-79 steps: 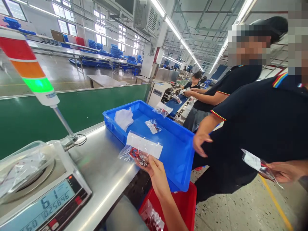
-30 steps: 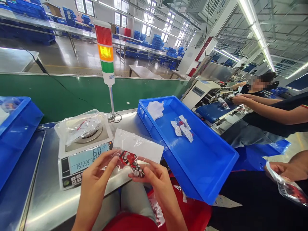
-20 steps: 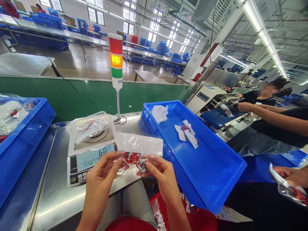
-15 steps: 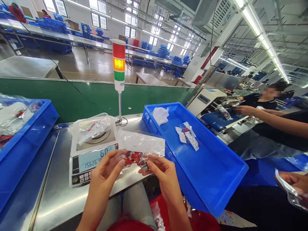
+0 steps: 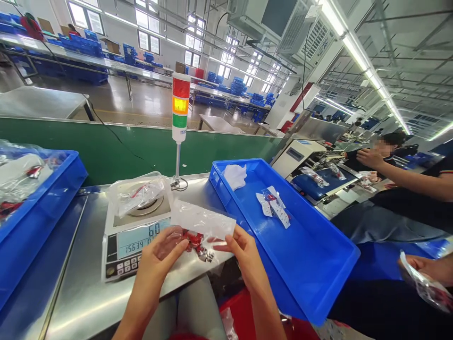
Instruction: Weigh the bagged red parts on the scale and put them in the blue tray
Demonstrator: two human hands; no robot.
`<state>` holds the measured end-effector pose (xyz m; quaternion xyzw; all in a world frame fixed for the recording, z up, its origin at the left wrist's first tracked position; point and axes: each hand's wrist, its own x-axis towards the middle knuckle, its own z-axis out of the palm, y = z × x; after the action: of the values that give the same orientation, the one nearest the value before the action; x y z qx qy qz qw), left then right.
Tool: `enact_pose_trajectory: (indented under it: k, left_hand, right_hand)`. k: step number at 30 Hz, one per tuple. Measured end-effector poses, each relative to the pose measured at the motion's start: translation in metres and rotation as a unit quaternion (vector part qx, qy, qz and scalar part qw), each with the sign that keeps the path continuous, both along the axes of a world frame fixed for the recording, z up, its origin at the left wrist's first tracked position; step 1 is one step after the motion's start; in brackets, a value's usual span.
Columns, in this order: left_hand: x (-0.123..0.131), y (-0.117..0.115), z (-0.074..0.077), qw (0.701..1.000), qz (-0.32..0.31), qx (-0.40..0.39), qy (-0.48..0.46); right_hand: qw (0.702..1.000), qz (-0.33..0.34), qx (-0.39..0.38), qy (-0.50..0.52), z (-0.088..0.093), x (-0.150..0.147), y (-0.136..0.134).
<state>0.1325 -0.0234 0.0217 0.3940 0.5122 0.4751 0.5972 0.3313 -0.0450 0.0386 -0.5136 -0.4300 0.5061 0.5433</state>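
You're holding a clear plastic bag [image 5: 191,236], its film creased and shiny, tilted slightly across your palms. A white paper label [image 5: 201,219] fills its upper band. Below that, a small cluster of red parts [image 5: 194,241] with some metal bits sits bunched toward the lower edge. Your left hand [image 5: 159,257] cups the bag's left side, while the right end reaches the fingers of your open right hand [image 5: 242,255].

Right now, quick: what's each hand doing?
Left hand: closed on the clear plastic bag of red parts.
Right hand: open, fingertips at the bag's edge, no clear grip.
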Motion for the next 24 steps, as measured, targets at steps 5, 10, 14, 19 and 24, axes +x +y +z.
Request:
enact_pose_trajectory:
  k: [5,10,14,19,24]
  left_hand:
    - [0.002,0.003,-0.014,0.979,-0.196,0.044,0.031]
    - [-0.025,0.037,-0.009,0.931,0.017,0.230,0.283]
    - [-0.032,0.087,0.001,0.828,0.132,0.316,0.443]
    - [-0.019,0.133,0.005,0.836,0.138,0.285,0.449]
    - [-0.069,0.142,0.035,0.851,0.267,0.241,0.383]
  right_hand:
    - [0.982,0.152,-0.055,-0.102,-0.006,0.028,0.003]
    - [0.940,-0.015,0.021,-0.339,-0.025,0.046,-0.002]
    - [0.909,-0.078,0.050,-0.406,-0.028,0.054,0.005]
    - [0.877,-0.063,0.103,-0.465,-0.005,0.045,0.038]
    - [0.833,0.016,0.191,-0.520,0.035,-0.008,0.108]
